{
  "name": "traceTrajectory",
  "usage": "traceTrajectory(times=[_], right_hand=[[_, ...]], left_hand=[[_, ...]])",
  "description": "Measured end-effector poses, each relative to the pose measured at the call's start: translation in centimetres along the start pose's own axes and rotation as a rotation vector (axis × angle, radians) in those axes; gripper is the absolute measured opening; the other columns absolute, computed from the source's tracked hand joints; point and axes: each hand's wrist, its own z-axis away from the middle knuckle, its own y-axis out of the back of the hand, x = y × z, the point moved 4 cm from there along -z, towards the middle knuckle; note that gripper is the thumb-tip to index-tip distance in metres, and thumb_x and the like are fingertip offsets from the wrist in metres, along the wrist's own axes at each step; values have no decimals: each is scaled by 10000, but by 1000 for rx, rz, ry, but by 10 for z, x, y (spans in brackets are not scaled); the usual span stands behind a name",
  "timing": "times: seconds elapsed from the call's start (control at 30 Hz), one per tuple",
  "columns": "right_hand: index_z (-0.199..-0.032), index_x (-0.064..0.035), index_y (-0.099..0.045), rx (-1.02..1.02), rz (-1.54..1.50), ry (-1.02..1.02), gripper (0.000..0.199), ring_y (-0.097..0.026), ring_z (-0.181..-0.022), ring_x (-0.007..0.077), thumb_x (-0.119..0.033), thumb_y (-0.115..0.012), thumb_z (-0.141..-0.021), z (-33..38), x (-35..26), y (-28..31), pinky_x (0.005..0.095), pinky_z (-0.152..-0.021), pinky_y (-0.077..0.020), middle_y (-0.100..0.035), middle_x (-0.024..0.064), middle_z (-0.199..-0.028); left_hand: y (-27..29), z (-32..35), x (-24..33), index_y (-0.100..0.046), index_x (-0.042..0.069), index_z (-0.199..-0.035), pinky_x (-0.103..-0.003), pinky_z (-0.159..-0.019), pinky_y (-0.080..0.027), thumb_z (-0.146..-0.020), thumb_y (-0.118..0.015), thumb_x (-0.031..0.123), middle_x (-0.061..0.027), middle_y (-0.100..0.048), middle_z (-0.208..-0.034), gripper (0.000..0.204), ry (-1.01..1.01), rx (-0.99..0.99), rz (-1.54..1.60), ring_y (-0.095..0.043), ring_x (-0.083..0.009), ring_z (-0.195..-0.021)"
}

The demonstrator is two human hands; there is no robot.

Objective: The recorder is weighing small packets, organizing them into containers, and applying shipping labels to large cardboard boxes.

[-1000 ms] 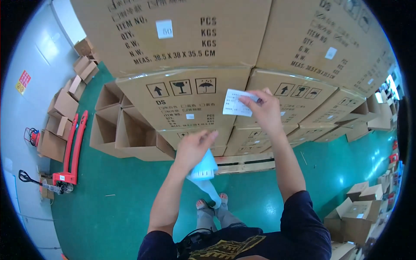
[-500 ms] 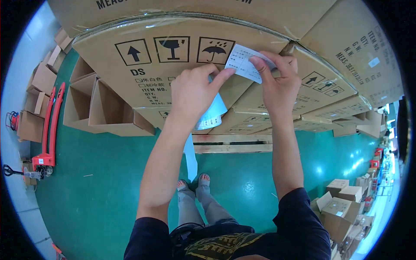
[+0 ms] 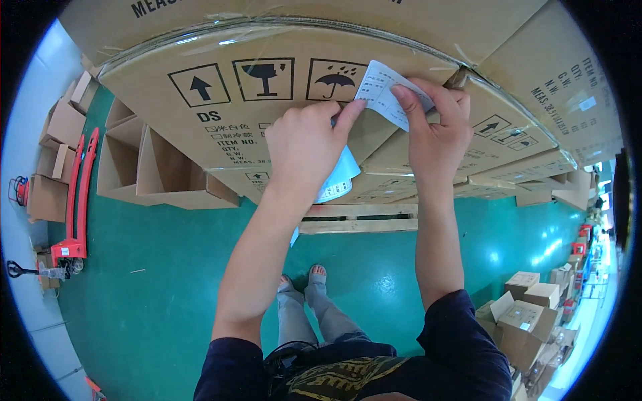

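A white printed label (image 3: pixel 382 89) lies at the upper right part of a large brown carton (image 3: pixel 167 63), slightly curled. My right hand (image 3: pixel 438 127) pinches the label's right side between thumb and fingers. My left hand (image 3: pixel 307 140) is closed, its thumb tip at the label's lower left corner. Below that palm hangs a pale blue label strip (image 3: pixel 342 172) with printed labels on it, gripped in the left fingers. Part of the strip is hidden behind the left hand and forearm.
More cartons (image 3: pixel 562 87) are stacked above and to the right, on a wooden pallet (image 3: pixel 361 226). Open empty boxes (image 3: pixel 170 160) stand at left, beside a red pallet jack (image 3: pixel 77 200). Several small boxes (image 3: pixel 525 321) lie at lower right on the green floor (image 3: pixel 174 294).
The label and both hands have shifted slightly right, and the label's upper edge curls more. The blue strip's long tail has mostly gone out of sight behind the left forearm.
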Motion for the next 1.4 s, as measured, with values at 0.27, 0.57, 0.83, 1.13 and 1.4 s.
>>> traceTrajectory(times=[0.27, 0.57, 0.83, 1.13, 1.4], right_hand=[[-868, -143, -753, 66, 70, 43, 182, -499, -754, 172, -215, -830, -720, 1, -4, -1, 307, -734, -405, -688, -38, -765], [-900, -111, -699, 241, 218, 180, 322, -485, -785, 180, -261, -873, -675, 5, -6, 0, 324, -750, -407, -566, 24, -873], [-1102, -34, -513, 397, 13, -300, 414, -459, -836, 120, -246, -772, -859, 8, 35, 47, 285, -745, -421, -489, 4, -906], [-1422, -26, -325, -615, -995, -805, 550, -584, -932, 125, -278, -567, -997, 178, -115, 128, 258, -804, -465, -629, 68, -1022], [-1444, -16, -263, -283, -835, -758, 757, -569, -1005, 209, -173, -731, -870, 184, -138, 226, 344, -860, -461, -571, 140, -1149]], left_hand=[[22, -12, 28, -694, 73, -688, -395, -505, -447, -878, -637, 525, -103, -576, -528, 493, 33, 99, 108, -589, -324, -517], [22, -20, 26, -653, 101, -648, -447, -495, -462, -887, -620, 509, -130, -595, -558, 474, 68, 86, 46, -608, -366, -563], [50, 29, 18, -677, 36, -704, -334, -533, -436, -962, -579, 408, -73, -629, -608, 464, 123, 112, 366, -579, -199, -557], [106, 202, 31, -618, -21, -1014, -332, -787, -517, -1024, -486, 407, -137, -660, -983, 448, -334, 653, 612, -627, -180, -824], [118, 250, 107, -455, -12, -1311, -347, -865, -519, -937, -646, 157, -223, -624, -1123, 453, -475, -387, 721, -622, -293, -1083]])
